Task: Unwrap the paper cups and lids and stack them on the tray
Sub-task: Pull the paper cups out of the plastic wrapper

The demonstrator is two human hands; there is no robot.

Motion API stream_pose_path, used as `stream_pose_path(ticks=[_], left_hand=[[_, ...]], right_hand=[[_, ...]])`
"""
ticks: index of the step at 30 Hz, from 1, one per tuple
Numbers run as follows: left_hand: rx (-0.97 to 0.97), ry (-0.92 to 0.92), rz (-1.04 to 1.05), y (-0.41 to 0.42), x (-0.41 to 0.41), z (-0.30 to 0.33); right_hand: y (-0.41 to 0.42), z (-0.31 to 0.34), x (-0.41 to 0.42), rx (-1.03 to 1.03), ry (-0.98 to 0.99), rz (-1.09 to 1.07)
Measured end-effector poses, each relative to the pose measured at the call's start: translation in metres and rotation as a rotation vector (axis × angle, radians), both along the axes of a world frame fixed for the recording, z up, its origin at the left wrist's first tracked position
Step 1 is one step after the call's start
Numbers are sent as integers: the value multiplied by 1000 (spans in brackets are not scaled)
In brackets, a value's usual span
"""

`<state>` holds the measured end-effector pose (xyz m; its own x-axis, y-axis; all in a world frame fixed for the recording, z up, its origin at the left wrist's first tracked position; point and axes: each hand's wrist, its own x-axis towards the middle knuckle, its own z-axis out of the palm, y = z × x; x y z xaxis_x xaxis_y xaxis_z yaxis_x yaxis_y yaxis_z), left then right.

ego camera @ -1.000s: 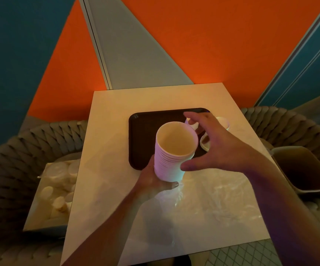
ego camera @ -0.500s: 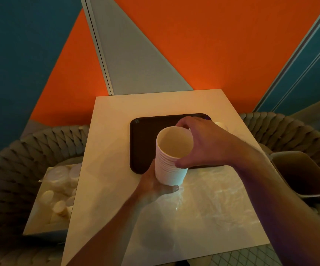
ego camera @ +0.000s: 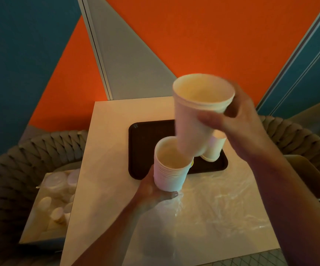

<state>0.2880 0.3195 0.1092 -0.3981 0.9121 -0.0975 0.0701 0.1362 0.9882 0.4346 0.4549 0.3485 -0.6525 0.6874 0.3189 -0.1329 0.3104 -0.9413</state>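
Observation:
My left hand [ego camera: 153,194] grips the base of a stack of white paper cups [ego camera: 169,175], held upright above the table's middle. My right hand [ego camera: 240,120] grips a few cups [ego camera: 195,120] near their rim, lifted out of that stack and tilted, blurred by motion. Their bottom end is still just above the stack's mouth. Behind them lies the dark brown tray [ego camera: 145,146], with an upside-down stack of cups [ego camera: 214,148] standing at its right end. Clear plastic wrap [ego camera: 218,206] lies crumpled on the white table [ego camera: 105,150].
A cardboard box [ego camera: 47,206] of wrapped cups and lids sits on the woven chair at the left. A grey bin [ego camera: 313,179] stands at the right on another woven chair. An orange and teal wall rises behind the table.
My right hand closed on the top of the stack and pulled a few cups up and to the right, out of it. My left hand kept holding the rest.

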Motion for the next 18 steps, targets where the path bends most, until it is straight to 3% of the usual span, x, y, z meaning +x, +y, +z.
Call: stream_pose_path(ticks=[8, 15, 18], left_hand=[[-31, 0, 5, 1, -1, -1], [-26, 4, 16, 2, 1, -2], [-8, -8, 11, 2, 1, 0]], right_hand=[[-11, -39, 1, -67, 63, -8], [-9, -78, 5, -16, -208, 44], [-5, -81, 7, -34, -155, -15]])
